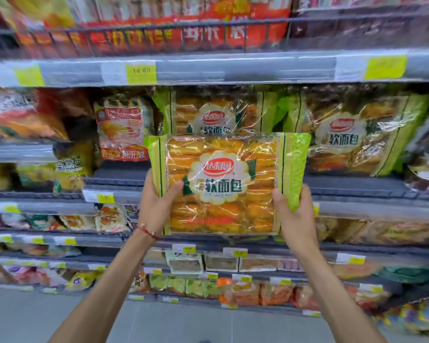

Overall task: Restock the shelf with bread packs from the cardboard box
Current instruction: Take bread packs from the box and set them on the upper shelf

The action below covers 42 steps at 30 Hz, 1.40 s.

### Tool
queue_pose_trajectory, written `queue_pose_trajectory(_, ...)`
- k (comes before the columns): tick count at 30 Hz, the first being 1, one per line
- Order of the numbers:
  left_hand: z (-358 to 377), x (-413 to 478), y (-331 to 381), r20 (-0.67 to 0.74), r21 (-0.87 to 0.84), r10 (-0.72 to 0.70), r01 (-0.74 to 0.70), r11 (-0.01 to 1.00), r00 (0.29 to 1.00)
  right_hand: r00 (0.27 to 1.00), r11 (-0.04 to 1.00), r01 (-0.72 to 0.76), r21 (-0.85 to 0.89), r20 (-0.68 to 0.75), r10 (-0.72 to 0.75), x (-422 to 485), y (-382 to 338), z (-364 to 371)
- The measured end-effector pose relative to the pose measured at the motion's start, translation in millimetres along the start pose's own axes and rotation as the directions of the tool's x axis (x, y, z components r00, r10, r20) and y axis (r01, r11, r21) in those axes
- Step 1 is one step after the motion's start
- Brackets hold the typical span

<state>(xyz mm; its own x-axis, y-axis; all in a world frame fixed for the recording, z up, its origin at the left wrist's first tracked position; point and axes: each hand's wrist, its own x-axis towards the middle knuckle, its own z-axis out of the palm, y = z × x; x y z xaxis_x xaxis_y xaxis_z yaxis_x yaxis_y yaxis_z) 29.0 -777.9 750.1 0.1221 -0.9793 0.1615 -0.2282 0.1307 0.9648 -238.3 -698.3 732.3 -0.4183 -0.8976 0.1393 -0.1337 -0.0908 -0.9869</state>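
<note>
Both hands hold one soft bread pack upright, with its label turned toward the camera. The left hand grips the lower left edge of the pack, with the thumb on the front. The right hand grips the lower right edge in the same way. The pack is in the air in front of the shelf and does not yet rest on it. Just behind and above the pack stands a matching green pack, and another one leans to the right of the pack. The cardboard box is not in view. I judge that the step in hand is placing this pack. The next move calls for lifting it over the shelf edge, setting it in front of the matching pack, and then letting go with both hands.
</note>
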Motion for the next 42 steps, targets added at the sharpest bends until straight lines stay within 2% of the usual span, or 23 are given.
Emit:
queue_pose_trajectory(6,4,68,18,-0.038,0.001,0.093,-0.093,0.996,0.995,0.997,0.997,0.078,-0.025,-0.001,-0.078,53,-19,32)
queue_pose_trajectory(9,4,99,18,-0.021,-0.001,0.047,-0.047,0.999,0.999,0.995,0.995,0.095,-0.039,-0.039,-0.097,75,-23,45)
queue_pose_trajectory(12,3,125,19,-0.071,-0.017,0.011,-0.012,1.0,0.997,0.99,0.993,0.101,-0.056,-0.089,-0.105,94,-23,56)
queue_pose_trajectory(16,13,143,25,-0.051,-0.102,0.1,-0.105,0.989,0.994,0.989,0.995,0.088,-0.052,-0.113,-0.094,111,-27,70)
queue_pose_trajectory(19,21,142,17,-0.056,-0.134,0.087,-0.094,0.987,0.995,0.994,0.998,0.053,-0.046,-0.089,-0.057,116,-21,72)
queue_pose_trajectory(23,16,139,-2,-0.005,-0.078,0.047,-0.047,0.996,0.999,0.999,0.996,0.025,-0.089,-0.034,-0.028,112,-16,64)
queue_pose_trajectory(27,16,135,-5,-0.022,-0.035,0.068,-0.069,0.997,0.997,1.0,0.994,-0.015,-0.108,0.003,0.015,107,-17,58)
queue_pose_trajectory(29,15,130,-8,-0.08,-0.033,0.048,-0.051,0.998,0.996,1.0,0.991,-0.001,-0.134,-0.021,-0.002,100,-16,55)
queue_pose_trajectory(33,18,98,-11,-0.26,-0.172,-0.038,-0.008,0.985,0.965,0.974,0.997,0.06,-0.056,-0.217,-0.071,75,0,47)
queue_pose_trajectory(36,23,61,-9,-0.328,-0.174,-0.023,-0.037,0.984,0.944,0.969,0.996,0.063,-0.068,-0.234,-0.077,49,7,40)
queue_pose_trajectory(39,29,25,-13,-0.266,-0.158,-0.025,-0.018,0.987,0.964,0.978,0.997,0.057,-0.06,-0.195,-0.068,20,13,35)
queue_pose_trajectory(42,32,-7,-19,-0.119,-0.16,-0.043,0.024,0.987,0.992,0.978,0.997,0.059,-0.04,-0.196,-0.065,-13,17,32)
